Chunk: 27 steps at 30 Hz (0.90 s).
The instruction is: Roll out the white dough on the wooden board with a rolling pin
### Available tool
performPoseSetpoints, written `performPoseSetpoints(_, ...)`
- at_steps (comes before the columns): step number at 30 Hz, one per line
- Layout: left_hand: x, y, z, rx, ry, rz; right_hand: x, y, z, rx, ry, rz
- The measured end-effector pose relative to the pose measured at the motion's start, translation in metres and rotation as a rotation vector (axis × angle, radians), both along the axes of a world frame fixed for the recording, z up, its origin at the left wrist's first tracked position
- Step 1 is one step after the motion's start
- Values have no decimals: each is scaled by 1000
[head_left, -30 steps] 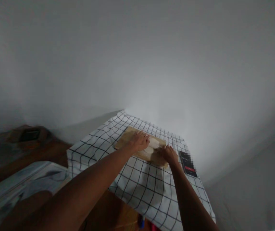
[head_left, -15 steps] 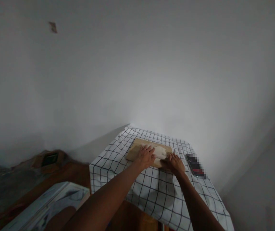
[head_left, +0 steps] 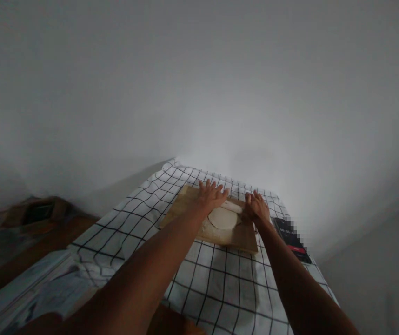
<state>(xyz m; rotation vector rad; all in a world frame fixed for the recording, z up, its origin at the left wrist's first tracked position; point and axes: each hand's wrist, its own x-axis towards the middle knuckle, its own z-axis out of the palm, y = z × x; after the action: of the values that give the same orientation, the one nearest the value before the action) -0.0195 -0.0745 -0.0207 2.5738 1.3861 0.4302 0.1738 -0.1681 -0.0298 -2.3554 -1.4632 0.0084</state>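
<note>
A thin, roundish sheet of dough (head_left: 223,218) lies on a wooden board (head_left: 176,207). Across its far edge rests a pale rolling pin (head_left: 232,206), its middle showing between my hands. My left hand (head_left: 211,195) is over the pin's left end, fingers stretched forward and spread. Over the right end is my right hand (head_left: 256,204), with its fingers also extended and apart. Both palms seem to press down on the pin without wrapping round it; the hands hide its ends.
A white checked cloth (head_left: 216,284) covers the table. Right of the board lies a dark, partly blurred flat object (head_left: 292,239). A pale box (head_left: 42,284) stands at lower left, a brown box (head_left: 35,214) farther back. A wall (head_left: 199,93) rises behind the table.
Both hands have moved forward, from the board's near side to its far side, and their fingers have straightened. The dough sheet now shows on the near side of the pin. The view has shifted.
</note>
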Motion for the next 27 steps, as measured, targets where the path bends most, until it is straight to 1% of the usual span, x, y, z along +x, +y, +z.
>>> performPoseSetpoints(2, 8, 11, 4, -31, 22, 25, 8, 11, -1, -14, -1, 8)
performPoseSetpoints(3, 11, 16, 5, -24, 24, 28, 12, 16, -2, -22, -6, 19)
performPoseSetpoints(7, 23, 31, 10, 54, 26, 50, 27, 39, -4, -46, -31, 90)
performPoseSetpoints(12, 34, 45, 14, 64, 26, 129, 41, 65, -5, -63, -54, 141)
performPoseSetpoints(16, 38, 52, 14, 85, 15, 165, 44, 79, -4, -91, -118, 168)
performPoseSetpoints(21, 37, 52, 11, 72, -11, 150, 43, 76, -5, -126, -237, 263)
performPoseSetpoints(24, 33, 50, 6, 80, -30, 121, 40, 68, -4, -180, -281, 280)
performPoseSetpoints(27, 28, 48, -1, 41, -36, 94, 39, 58, -4, -208, -322, 301)
